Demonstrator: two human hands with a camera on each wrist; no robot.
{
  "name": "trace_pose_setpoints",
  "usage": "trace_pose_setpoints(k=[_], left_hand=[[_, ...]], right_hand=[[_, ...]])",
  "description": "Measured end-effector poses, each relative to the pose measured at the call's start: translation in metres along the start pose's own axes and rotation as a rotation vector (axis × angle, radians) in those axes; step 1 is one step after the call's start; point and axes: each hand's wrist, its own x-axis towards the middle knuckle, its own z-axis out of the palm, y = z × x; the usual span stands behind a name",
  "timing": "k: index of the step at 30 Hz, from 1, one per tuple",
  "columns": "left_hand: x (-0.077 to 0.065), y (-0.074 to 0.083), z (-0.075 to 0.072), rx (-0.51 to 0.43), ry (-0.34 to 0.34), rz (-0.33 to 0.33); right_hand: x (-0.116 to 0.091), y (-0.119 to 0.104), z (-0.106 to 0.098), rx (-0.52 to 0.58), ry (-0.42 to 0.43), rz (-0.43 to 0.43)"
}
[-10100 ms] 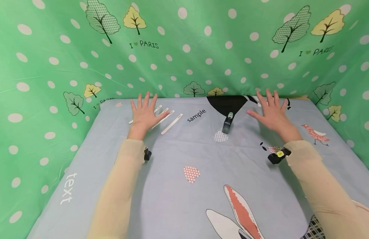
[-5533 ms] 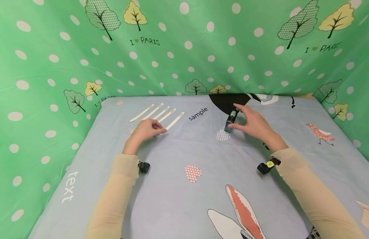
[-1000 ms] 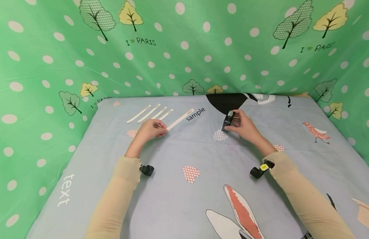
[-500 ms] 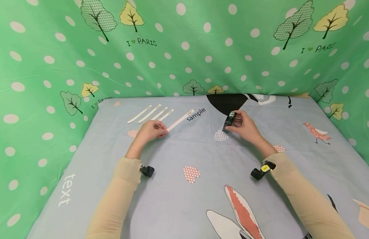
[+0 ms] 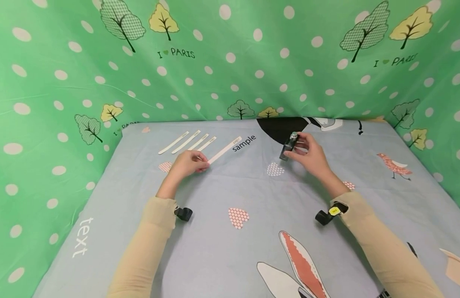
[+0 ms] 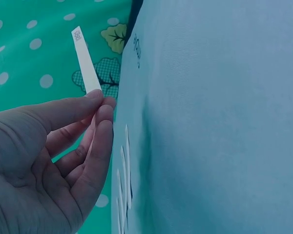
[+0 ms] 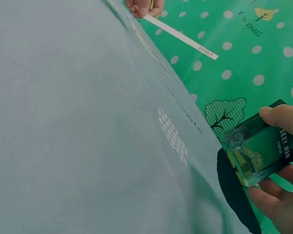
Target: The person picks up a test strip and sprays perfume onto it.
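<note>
My left hand (image 5: 188, 163) pinches the near end of a white paper perfume test strip (image 5: 227, 149) between thumb and fingertips. In the left wrist view that strip (image 6: 86, 66) points up and away from the fingers, with small print at its far end. My right hand (image 5: 311, 155) grips a dark glass perfume bottle (image 5: 288, 148), thumb on one side and fingers on the other. The right wrist view shows the bottle (image 7: 256, 148) raised over the cloth and tilted, white lettering on its dark part. Strip and bottle are apart.
Several more test strips (image 5: 174, 142) lie side by side on the blue-grey cloth (image 5: 207, 248), beyond the left hand. A green dotted curtain (image 5: 215, 49) stands along the back and sides. Hearts, a bird and lettering are printed on the cloth.
Over the last ten seconds, the left hand has taken a strip and the right hand the bottle. In the last half second the bottle has risen and tilted; the left hand stays in place.
</note>
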Motion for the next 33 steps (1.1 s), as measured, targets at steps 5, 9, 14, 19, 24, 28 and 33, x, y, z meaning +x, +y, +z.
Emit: trace_pose_setpoints(k=[5,9,14,19,24,28,33], left_hand=[[0.001,0.001,0.001,-0.005,-0.003,-0.002],[0.001,0.001,0.001,-0.010,-0.006,-0.005],[0.002,0.001,0.001,-0.002,-0.005,-0.005],[0.002,0.002,0.002,0.011,-0.004,-0.001],[0.002,0.004,0.002,0.015,-0.011,-0.008],[0.003,0.005,0.002,0.014,-0.013,-0.010],[0.003,0.007,0.002,0.010,-0.010,-0.005]], right_hand=[[-0.002,-0.003,-0.001,0.021,0.045,-0.048],[-0.005,-0.004,-0.002,0.022,0.075,-0.105],[-0.008,-0.007,-0.004,-0.001,0.084,-0.140],[-0.011,-0.009,-0.004,-0.051,0.096,-0.163],[-0.012,-0.011,-0.005,-0.084,0.112,-0.198],[-0.014,-0.012,-0.005,-0.125,0.129,-0.225],[-0.016,-0.015,-0.006,-0.175,0.137,-0.267]])
